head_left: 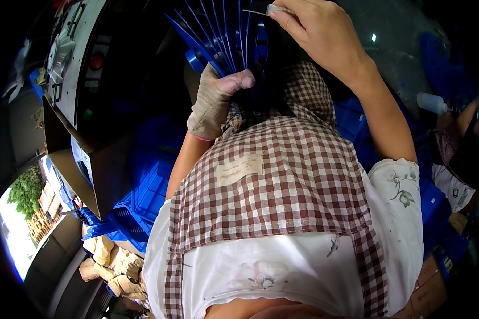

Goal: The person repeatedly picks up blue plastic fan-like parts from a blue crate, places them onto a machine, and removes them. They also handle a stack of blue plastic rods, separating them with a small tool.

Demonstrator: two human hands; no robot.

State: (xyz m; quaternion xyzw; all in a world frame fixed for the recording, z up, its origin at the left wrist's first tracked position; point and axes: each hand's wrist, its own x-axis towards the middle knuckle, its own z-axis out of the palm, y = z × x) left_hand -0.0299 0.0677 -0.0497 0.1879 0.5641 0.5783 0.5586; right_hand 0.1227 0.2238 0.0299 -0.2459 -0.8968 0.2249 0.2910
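My left hand (213, 101), in a pale knit glove, grips the lower edge of a blue plastic part (194, 42) in front of my lap. Several thin, upright fins fan out from this part, and its far end runs past the top of the view. Bare and raised at the upper right, my right hand (322, 37) pinches a small knife (258, 12) with a thin, straight blade. The blade points left across the fins' upper ends; whether it touches them I cannot tell. My fingers mostly hide its pale handle.
At left stand an open cardboard box (104, 175), blue crates (149, 181) and a machine panel with a red button (97, 61). Tan sacks or wrapped bundles (114, 260) lie at lower left. A white bottle (432, 102) and another person's arm (467, 117) are at right.
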